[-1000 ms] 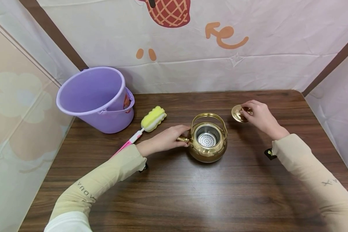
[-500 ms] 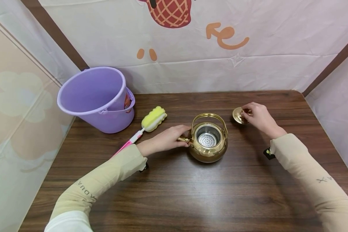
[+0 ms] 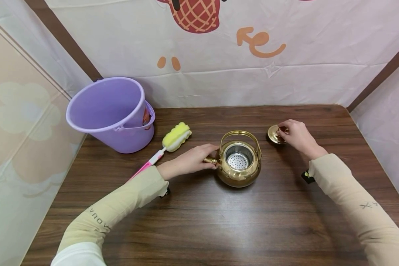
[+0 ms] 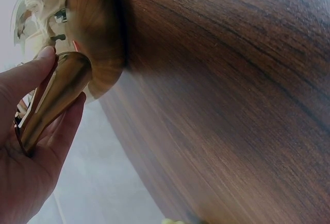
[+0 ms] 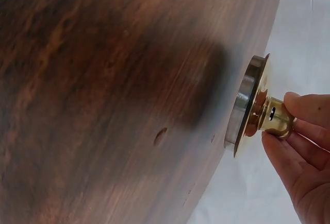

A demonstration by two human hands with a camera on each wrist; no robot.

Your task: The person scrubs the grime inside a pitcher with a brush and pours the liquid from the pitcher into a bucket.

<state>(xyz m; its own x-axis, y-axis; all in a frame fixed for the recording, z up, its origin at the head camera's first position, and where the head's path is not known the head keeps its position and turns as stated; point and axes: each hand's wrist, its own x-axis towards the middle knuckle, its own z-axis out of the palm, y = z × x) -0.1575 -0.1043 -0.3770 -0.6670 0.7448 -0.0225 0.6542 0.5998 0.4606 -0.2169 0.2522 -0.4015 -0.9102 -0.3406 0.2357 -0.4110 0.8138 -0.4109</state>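
Note:
A shiny gold teapot point(image 3: 238, 178) stands on the wooden table in the head view, its arched handle raised and its top uncovered. Inside the opening sits a perforated metal strainer point(image 3: 238, 161). My left hand point(image 3: 191, 159) holds the pot's short spout point(image 4: 61, 87), thumb on one side and fingers on the other, as the left wrist view shows. To the right of the pot, my right hand point(image 3: 298, 137) pinches the knob point(image 5: 279, 119) of the gold lid point(image 3: 274, 136). In the right wrist view the lid's steel rim is close over the tabletop, right side up.
A purple bucket point(image 3: 126, 142) with its handle hanging down stands at the back left. Beside it lies a yellow and white sponge brush point(image 3: 177, 136) with a pink handle, partly behind my left arm. A printed cloth point(image 3: 212, 87) hangs along the table's back edge.
My right hand has moved slightly toward me with the lid, and then nearly stops. The left hand keeps its hold on the spout, and the teapot has stayed in place.

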